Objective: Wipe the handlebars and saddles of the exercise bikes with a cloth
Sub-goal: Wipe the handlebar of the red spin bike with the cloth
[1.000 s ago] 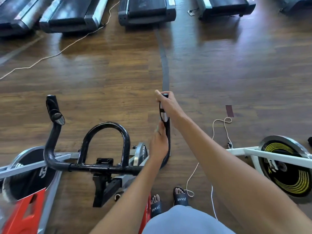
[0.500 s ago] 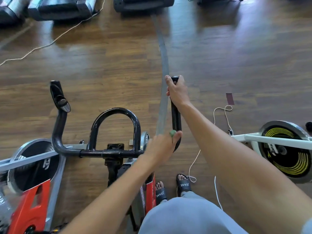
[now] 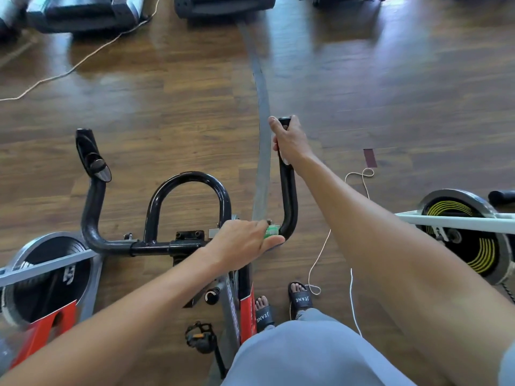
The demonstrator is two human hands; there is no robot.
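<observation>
A black handlebar [image 3: 288, 190] of a red and grey exercise bike fills the middle of the view. My right hand [image 3: 289, 140] is closed around the top of its right upright grip. My left hand [image 3: 242, 240] lies over the lower bend of that same bar. Its fingers press a small green piece, apparently the cloth [image 3: 272, 231], against the tube; most of it is hidden under the hand. The left grip [image 3: 92, 157] and the centre loop [image 3: 189, 176] are untouched. No saddle is in view.
A second bike's yellow-striped flywheel [image 3: 471, 235] and white frame stand at the right. This bike's flywheel [image 3: 41, 274] is at the left and a pedal [image 3: 200, 337] below. White cords [image 3: 320, 254] trail over the wooden floor. Treadmills [image 3: 223, 4] line the far edge.
My left hand has slid down the right bar from its upright part to the lower bend. My right hand has kept its hold near the grip's top.
</observation>
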